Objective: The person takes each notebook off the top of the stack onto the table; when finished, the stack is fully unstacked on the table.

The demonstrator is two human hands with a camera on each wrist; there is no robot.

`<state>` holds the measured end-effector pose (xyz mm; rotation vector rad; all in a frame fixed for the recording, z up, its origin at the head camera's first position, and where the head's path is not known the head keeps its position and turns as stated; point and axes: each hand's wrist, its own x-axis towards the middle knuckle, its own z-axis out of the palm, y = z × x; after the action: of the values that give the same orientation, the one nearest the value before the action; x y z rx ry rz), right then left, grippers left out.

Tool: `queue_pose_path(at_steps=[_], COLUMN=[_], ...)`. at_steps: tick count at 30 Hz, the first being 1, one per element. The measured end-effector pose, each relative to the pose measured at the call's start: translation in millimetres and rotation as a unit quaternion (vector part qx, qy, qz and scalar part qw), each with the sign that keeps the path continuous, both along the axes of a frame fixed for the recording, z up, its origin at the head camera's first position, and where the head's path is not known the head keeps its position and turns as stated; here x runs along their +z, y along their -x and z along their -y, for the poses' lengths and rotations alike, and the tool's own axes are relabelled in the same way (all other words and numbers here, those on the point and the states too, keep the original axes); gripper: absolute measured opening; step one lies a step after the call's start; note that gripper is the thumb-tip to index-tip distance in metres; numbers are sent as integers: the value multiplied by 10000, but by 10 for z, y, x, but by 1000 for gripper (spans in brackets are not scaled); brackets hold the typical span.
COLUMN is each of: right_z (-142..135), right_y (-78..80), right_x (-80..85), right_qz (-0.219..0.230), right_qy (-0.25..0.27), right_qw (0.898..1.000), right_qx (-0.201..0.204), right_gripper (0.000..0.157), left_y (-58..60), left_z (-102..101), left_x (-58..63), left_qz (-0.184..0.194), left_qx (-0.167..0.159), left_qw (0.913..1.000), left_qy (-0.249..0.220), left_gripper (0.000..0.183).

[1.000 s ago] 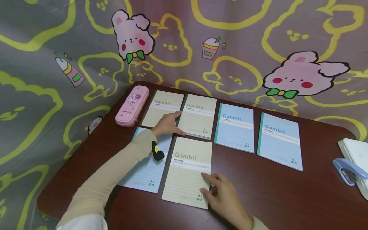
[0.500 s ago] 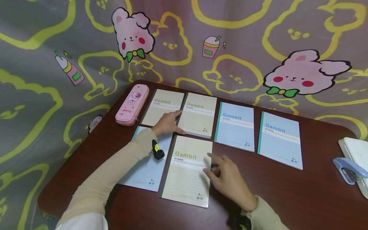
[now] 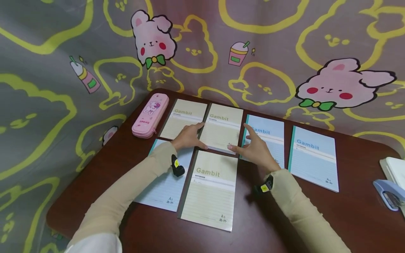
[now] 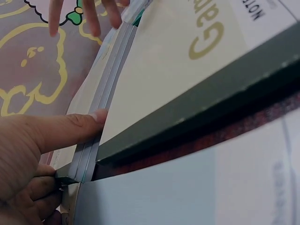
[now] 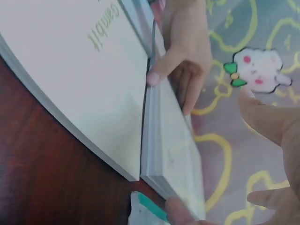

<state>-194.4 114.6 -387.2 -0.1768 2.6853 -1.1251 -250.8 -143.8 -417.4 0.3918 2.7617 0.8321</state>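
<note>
By the surface's (image 3: pixel 354 218) far edge | left hand (image 3: pixel 188 136), thumb spread, is touching notebook stack (image 3: pixel 221 130) | right hand (image 3: pixel 257 150), also spread, is flanking it | pencil case (image 3: pixel 150 116) is lying at far left corner

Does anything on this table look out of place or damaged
Nothing appears spilled or damaged. Only the spacing looks uneven: the gap between the rightmost blue notebook and the blue notebook beside it is the back row's widest.

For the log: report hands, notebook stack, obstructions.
Left hand holds near left corner of stack. Right hand spread at near right corner, contact unclear. Stack lying flat. Blue notebook close on right, may crowd it.
</note>
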Motion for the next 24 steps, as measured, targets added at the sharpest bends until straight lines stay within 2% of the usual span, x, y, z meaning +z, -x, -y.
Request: queue_pose_path(at_steps=[5, 10, 14, 19, 24], right_z=[96, 248, 345, 375, 357], right_y=[199, 312, 352, 346, 335], right_x=[-101, -149, -194, -238, -263], right_qz=[160, 166, -97, -607, -525], right_qy=[199, -274, -765, -990, -886], right_qw=[9995, 9992, 9969, 9932, 9946], right_qx=[-164, -257, -166, -67, -161], right_gripper=[110, 106, 100, 79, 71], left_y=[-2, 2, -5, -1, 4], left_z=[-14, -20, -19, -29, -29], left_x=[1, 2, 13, 5, -9], left_qz=[-81, -71, -3, 3, 25], left_qx=[8, -24, 4, 43, 53], left_qw=[10000, 10000, 10000, 10000, 10000], left_qy=[-34, -6, 19, 17, 34], left_gripper=[107, 107, 108, 108, 109])
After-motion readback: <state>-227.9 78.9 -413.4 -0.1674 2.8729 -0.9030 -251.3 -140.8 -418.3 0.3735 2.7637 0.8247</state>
